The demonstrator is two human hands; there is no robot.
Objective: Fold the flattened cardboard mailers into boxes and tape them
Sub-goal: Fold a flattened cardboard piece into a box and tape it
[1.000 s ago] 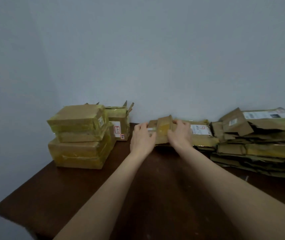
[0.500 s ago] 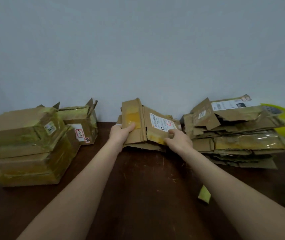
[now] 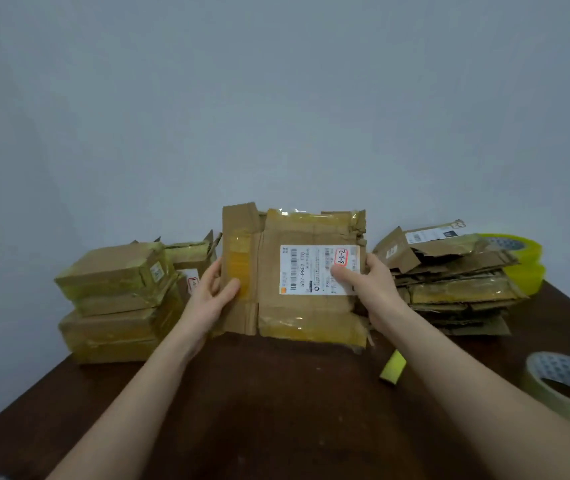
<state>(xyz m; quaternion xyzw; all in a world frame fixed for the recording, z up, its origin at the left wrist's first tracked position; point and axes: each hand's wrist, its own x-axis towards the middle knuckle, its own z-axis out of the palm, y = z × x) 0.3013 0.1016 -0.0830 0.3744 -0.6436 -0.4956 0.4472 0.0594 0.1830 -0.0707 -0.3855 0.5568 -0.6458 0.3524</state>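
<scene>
Cardboard mailer (image 3: pixel 306 315) flat, upright, labelled, yellow-taped | left grip (image 3: pixel 209 299) grasping mailer | right grip (image 3: pixel 372 289) grasping mailer

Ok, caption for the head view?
Left hand and right hand hold a flattened mailer upright between taped boxes and flat pile.

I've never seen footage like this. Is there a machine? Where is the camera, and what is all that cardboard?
No machine: the picture comes from a camera worn on a person's head, looking down at their arms. The left hand and right hand hold a flattened brown cardboard mailer with a white label upright, each gripping one side. On the dark brown table, a stack of taped cardboard boxes sits at left and a pile of flattened mailers at right. A pale tape roll lies near the right edge; yellowish tape rolls stand behind the pile.
</scene>
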